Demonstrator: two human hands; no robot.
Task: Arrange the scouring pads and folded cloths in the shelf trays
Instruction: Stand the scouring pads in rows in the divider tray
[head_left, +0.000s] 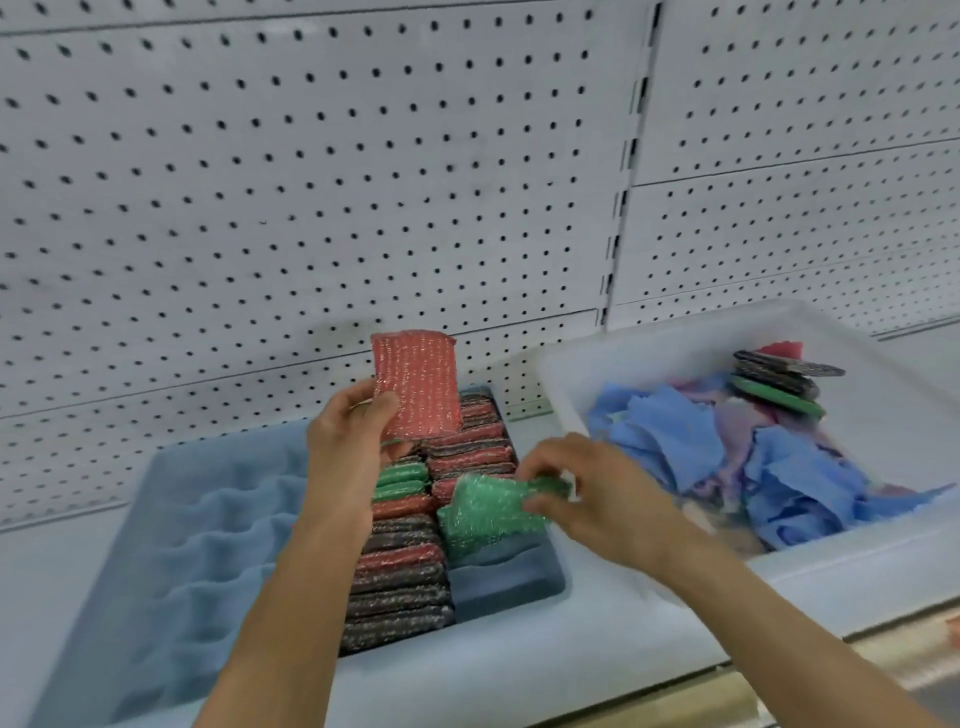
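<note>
Left hand (347, 441) grips a red scouring pad (418, 384) upright; right hand (582, 493) pinches a green scouring pad (485, 512) over the blue tray (171, 467), near stacked pads (400, 571)

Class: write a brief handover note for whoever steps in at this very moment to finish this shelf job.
Left hand holds a red scouring pad upright above the blue tray.
Right hand pinches a green scouring pad over the tray's right side.
Done: rows of pads stand packed in the tray's middle and right columns.
Left: the wavy slots on the left are unfilled; blue cloths and a few pads lie loose in the white bin.
</note>
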